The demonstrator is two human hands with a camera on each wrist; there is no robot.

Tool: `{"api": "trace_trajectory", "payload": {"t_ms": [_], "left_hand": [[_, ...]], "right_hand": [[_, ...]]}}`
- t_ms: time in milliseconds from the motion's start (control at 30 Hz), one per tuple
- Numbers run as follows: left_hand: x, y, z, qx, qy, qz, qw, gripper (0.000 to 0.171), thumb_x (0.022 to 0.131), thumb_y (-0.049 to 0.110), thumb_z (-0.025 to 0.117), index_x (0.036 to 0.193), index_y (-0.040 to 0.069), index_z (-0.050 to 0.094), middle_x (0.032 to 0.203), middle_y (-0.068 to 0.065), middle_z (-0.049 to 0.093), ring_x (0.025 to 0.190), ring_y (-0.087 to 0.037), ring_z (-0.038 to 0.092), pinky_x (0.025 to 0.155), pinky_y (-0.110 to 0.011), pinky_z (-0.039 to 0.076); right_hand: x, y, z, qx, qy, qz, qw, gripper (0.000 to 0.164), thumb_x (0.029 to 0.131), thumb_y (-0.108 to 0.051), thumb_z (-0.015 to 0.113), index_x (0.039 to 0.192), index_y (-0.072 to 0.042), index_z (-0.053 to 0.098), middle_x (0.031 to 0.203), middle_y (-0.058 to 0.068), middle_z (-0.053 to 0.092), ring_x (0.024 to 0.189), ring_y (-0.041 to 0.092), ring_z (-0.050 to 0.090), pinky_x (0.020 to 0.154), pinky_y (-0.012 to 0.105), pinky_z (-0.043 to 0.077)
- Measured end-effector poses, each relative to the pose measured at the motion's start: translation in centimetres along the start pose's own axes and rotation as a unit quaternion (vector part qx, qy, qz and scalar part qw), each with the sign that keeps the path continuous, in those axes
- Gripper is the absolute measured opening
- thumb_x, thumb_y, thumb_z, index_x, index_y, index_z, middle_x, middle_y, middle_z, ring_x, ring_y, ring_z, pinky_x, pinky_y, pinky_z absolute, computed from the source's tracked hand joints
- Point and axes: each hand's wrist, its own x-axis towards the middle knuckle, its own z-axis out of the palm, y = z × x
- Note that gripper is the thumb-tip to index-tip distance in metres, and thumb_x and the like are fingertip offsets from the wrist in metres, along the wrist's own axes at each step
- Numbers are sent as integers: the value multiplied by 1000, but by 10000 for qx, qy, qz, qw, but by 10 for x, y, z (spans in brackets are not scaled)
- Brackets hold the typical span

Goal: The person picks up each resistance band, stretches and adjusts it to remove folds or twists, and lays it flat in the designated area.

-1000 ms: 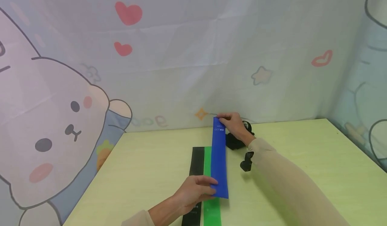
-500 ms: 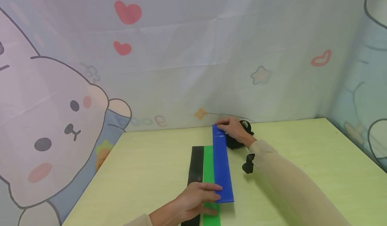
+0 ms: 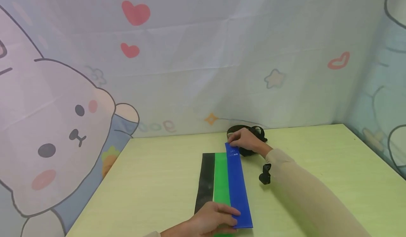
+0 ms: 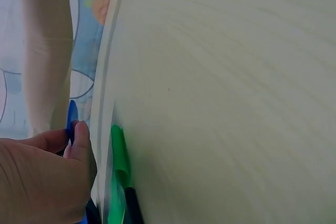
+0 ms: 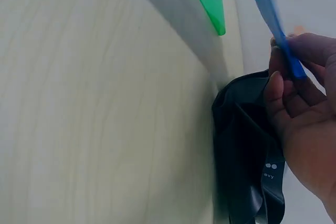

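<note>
A blue resistance band is stretched lengthwise between both hands, raised off the table in the wrist views. My right hand pinches its far end, close to small white print; the right wrist view shows thumb and fingers on the blue end. My left hand pinches the near end by its left edge. Left of it a green band lies flat on the table, partly overlapped by the blue one. Alongside the green lies a black band, its near part hidden by my left hand.
A loose black band bundle with white print sits behind and under my right hand, by the table's back edge. The pale yellow table meets a printed cloth backdrop. A small black device hangs at my right wrist.
Both hands have moved the blue band toward me and to the right, from over the green band to its right side. More of the black bundle shows behind my right hand.
</note>
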Motion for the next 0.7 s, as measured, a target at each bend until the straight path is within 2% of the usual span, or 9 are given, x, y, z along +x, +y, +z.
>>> {"api": "trace_trajectory", "payload": {"t_ms": [133,233,433,700], "left_hand": [[-1,1,3,443,64,-187,9988,19,94,-2,64,111,-3,73,103,-11,70,91,-26,72,83,-37,58],[-3,3,3,573,-60,-318,9978,20,96,1,63,113,-2,72,100,-11,72,87,-22,73,83,-34,58],[-5,-1,1,787,-506,-378,9949,21,95,7,65,112,-1,72,99,-11,75,85,-12,72,83,-28,57],[-9,-2,1,1037,-570,-349,9924,21,98,10,61,111,-1,73,100,-12,75,91,-16,72,86,-31,56]], "right_hand": [[-2,2,0,-499,-257,-469,9973,11,89,-5,70,96,-4,78,94,3,74,84,14,66,79,35,55],[-2,3,2,-902,-322,-748,9926,10,86,-2,70,93,-4,78,90,1,74,83,13,66,79,36,55],[0,8,4,-1324,-300,-911,9865,8,85,-3,72,90,-6,78,88,0,73,82,12,66,79,37,55],[1,9,8,-1542,-526,-900,9825,6,88,-5,73,91,-7,78,87,-1,72,79,9,64,76,32,55]]}}
